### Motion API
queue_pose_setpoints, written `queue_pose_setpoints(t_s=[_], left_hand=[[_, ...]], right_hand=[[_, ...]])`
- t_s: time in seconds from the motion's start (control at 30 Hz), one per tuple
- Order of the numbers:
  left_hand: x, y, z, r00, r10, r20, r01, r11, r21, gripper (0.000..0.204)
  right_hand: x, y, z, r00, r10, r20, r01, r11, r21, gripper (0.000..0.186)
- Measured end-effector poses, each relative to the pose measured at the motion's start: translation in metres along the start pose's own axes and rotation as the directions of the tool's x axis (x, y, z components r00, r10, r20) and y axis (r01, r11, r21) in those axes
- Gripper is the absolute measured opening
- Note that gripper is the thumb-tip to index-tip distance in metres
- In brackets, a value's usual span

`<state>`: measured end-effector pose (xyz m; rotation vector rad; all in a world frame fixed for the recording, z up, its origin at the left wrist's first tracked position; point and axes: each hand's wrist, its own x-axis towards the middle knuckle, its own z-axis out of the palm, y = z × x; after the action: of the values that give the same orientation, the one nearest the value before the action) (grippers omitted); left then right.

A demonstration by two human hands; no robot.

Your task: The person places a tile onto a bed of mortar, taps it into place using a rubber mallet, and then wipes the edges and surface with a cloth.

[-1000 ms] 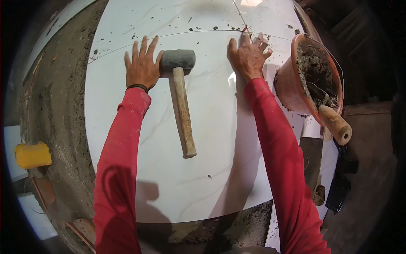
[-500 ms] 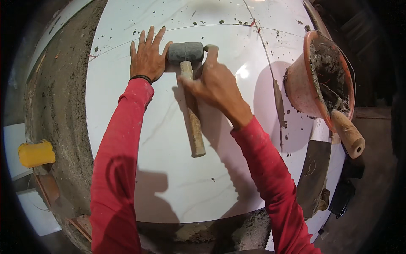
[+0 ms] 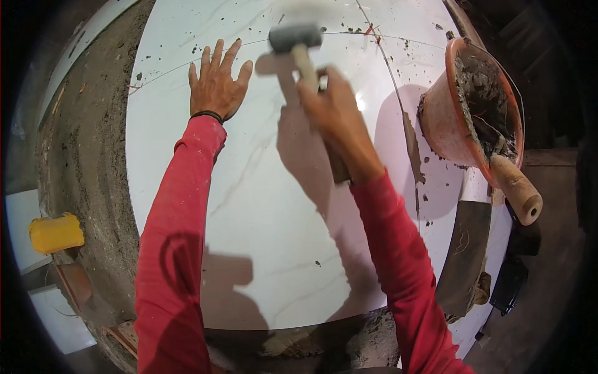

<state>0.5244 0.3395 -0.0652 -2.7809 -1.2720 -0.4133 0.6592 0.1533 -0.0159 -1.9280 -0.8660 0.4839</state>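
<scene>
My left hand (image 3: 218,87) lies flat with fingers spread on a large white marbled tile (image 3: 249,249), near its far joint. In my right hand (image 3: 342,118) is a rubber mallet (image 3: 295,37) with a dark head and a wooden handle, gripped partway along the handle. The mallet's head is slightly blurred and hangs above the tile's far part, its shadow falling on the tile below. Small red spacers (image 3: 369,29) sit at the corner where the tile joints cross.
At the right, an orange bucket (image 3: 439,124) of wet mortar holds a tool with a wooden handle (image 3: 516,189). A dark flat strip (image 3: 462,255) lies nearer. Rough mortar (image 3: 87,143) runs along the left, beside a yellow block-like object (image 3: 56,233). Mortar crumbs dot the far tiles.
My right hand has taken hold of the mallet's handle and raised it off the tile, moving it to the right and farther away. The left hand has stayed nearly in place.
</scene>
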Motion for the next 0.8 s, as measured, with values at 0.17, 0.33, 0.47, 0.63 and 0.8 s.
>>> queue_pose_setpoints(t_s=[0.17, 0.33, 0.47, 0.63, 0.8], left_hand=[[-0.001, -0.002, -0.002, 1.000, -0.018, 0.006, 0.018, 1.000, -0.017, 0.060], [0.000, 0.003, -0.003, 0.999, -0.021, 0.025, 0.021, 1.000, -0.014, 0.062], [0.000, 0.001, -0.002, 0.998, -0.037, 0.042, 0.039, 0.999, -0.026, 0.063], [0.002, 0.003, -0.002, 0.999, -0.026, 0.019, 0.026, 0.999, -0.020, 0.062], [-0.001, -0.001, -0.001, 1.000, -0.020, 0.007, 0.020, 1.000, -0.010, 0.061]], right_hand=[[0.069, -0.036, -0.012, 0.954, -0.215, -0.211, 0.205, 0.976, -0.071, 0.033], [0.093, 0.000, 0.006, 0.923, -0.273, -0.271, 0.197, 0.941, -0.276, 0.027], [0.096, -0.013, 0.007, 0.858, -0.408, -0.312, 0.329, 0.903, -0.276, 0.026], [0.088, 0.003, 0.010, 0.903, -0.321, -0.286, 0.225, 0.920, -0.322, 0.028], [0.084, -0.007, 0.010, 0.880, -0.296, -0.370, 0.208, 0.943, -0.259, 0.035]])
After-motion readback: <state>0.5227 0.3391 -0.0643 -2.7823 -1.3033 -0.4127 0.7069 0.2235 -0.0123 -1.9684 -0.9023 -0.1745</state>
